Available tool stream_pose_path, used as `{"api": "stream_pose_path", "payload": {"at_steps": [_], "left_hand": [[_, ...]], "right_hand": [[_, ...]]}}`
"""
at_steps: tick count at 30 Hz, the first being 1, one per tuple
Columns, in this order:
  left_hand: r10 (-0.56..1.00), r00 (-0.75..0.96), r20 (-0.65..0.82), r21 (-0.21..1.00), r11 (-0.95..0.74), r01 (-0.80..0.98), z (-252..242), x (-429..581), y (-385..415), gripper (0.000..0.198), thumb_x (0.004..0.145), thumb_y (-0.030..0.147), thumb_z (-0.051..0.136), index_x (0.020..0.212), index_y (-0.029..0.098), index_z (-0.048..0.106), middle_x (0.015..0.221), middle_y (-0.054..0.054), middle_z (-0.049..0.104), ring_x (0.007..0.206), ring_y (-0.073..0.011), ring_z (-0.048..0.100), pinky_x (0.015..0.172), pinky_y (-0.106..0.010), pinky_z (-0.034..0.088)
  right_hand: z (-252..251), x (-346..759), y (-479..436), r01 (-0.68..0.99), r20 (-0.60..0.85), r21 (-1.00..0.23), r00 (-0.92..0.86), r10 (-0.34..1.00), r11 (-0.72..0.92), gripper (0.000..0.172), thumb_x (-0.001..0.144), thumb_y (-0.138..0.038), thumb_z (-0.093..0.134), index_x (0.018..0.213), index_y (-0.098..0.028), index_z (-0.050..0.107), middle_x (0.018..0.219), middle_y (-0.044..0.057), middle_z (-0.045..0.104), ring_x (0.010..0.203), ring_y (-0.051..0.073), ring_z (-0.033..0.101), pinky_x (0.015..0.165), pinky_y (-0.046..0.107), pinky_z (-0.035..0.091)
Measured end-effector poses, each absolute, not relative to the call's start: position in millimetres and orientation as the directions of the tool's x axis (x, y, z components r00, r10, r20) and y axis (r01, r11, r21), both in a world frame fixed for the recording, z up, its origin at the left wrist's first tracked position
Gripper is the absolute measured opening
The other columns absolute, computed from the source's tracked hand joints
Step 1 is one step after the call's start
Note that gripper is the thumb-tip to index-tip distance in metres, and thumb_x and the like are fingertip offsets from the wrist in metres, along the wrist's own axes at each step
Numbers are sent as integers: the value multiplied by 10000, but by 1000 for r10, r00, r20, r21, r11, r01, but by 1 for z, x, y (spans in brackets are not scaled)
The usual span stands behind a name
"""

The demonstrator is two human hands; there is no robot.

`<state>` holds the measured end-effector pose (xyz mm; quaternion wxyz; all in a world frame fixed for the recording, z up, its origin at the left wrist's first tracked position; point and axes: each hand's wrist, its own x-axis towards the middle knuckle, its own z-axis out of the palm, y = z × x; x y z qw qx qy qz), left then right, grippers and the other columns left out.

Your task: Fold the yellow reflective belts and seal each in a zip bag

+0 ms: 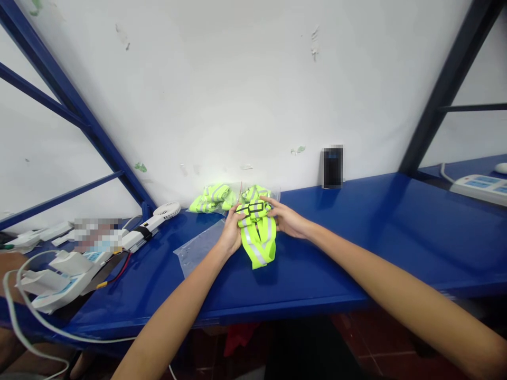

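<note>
Both of my hands hold a bundled neon yellow reflective strap [257,245] just above the blue table. It has silver stripes and a black buckle, and one loop hangs down at the front. My left hand [232,231] grips its left side, with the thumb on the front. On the other side, my right hand [288,217] holds the bundle's right edge with the fingers bent around it. Behind lie two more neon bundles in clear plastic bags, a left one [214,199] and a right one [255,192] partly hidden. A flat clear bag [202,247] lies beside my left forearm.
A white handheld fan [166,210], a power strip with plugs [67,279] and cables crowd the left of the blue table [348,237]. A dark phone-like object [332,168] leans on the wall. Another power strip [481,187] is at far right. Blue metal posts [79,105] flank the table.
</note>
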<state>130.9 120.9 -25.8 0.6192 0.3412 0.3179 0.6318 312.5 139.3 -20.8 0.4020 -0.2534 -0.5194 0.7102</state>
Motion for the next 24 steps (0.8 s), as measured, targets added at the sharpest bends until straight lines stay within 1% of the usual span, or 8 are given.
{"api": "stream_pose_path", "payload": {"at_steps": [2, 6, 9, 13, 15, 18, 21, 24], "left_hand": [[999, 19, 35, 802, -17, -597, -24, 130, 120, 427, 671, 109, 620, 1071, 223, 520, 942, -4, 658, 909, -213, 659, 787, -350, 551], [998, 60, 31, 770, 15, -637, -22, 129, 118, 438, 691, 139, 602, 1114, 218, 519, 1014, -24, 664, 967, -237, 644, 831, -384, 530], [996, 81, 45, 767, 18, -642, -23, 130, 118, 477, 690, 140, 605, 1150, 227, 512, 1029, -22, 664, 992, -241, 635, 878, -399, 504], [992, 99, 72, 765, 9, -644, -26, 132, 117, 534, 664, 109, 611, 1166, 253, 496, 981, 1, 648, 989, -217, 627, 918, -386, 477], [991, 110, 71, 772, 15, -635, -26, 132, 116, 544, 657, 99, 609, 1160, 268, 489, 960, 12, 637, 979, -209, 624, 920, -388, 472], [991, 119, 67, 783, 22, -622, -24, 133, 115, 538, 648, 95, 604, 1139, 279, 482, 975, 14, 626, 985, -209, 617, 918, -393, 468], [990, 115, 84, 778, 7, -628, -23, 135, 114, 535, 634, 90, 603, 1118, 279, 471, 1017, 12, 618, 1004, -208, 611, 917, -382, 463], [989, 105, 101, 777, -12, -629, -24, 135, 116, 544, 624, 84, 606, 1110, 281, 459, 1035, 13, 614, 988, -199, 613, 908, -367, 461]], "right_hand": [[-19, 316, 141, -331, 45, -930, -536, 843, -161, 704, 754, -169, 617, 1392, -334, 371, 1089, 39, 663, 884, 197, 676, 749, 368, 571], [-21, 316, 141, -343, 69, -927, -559, 826, -155, 714, 758, -164, 657, 1389, -322, 360, 1045, 35, 683, 853, 191, 683, 728, 367, 581], [-24, 313, 140, -322, 86, -941, -536, 840, -108, 744, 725, -133, 673, 1381, -310, 371, 978, 26, 692, 784, 187, 687, 647, 331, 585], [-23, 310, 137, -256, 80, -965, -492, 867, -56, 774, 694, -120, 688, 1378, -309, 381, 921, 19, 683, 696, 174, 667, 526, 277, 561], [-22, 311, 136, -230, 77, -972, -481, 873, -41, 777, 690, -125, 694, 1379, -304, 384, 902, 20, 680, 691, 177, 662, 504, 266, 550], [-22, 311, 136, -233, 73, -971, -489, 869, -50, 773, 708, -162, 705, 1392, -304, 373, 940, 36, 689, 736, 195, 673, 529, 278, 553], [-26, 308, 138, -275, 73, -958, -494, 866, -77, 739, 748, -190, 681, 1400, -333, 362, 991, 32, 695, 783, 197, 682, 604, 301, 564], [-31, 306, 140, -304, 81, -949, -482, 872, -80, 699, 763, -183, 655, 1384, -352, 381, 1002, 14, 699, 810, 190, 687, 676, 324, 567]]}}
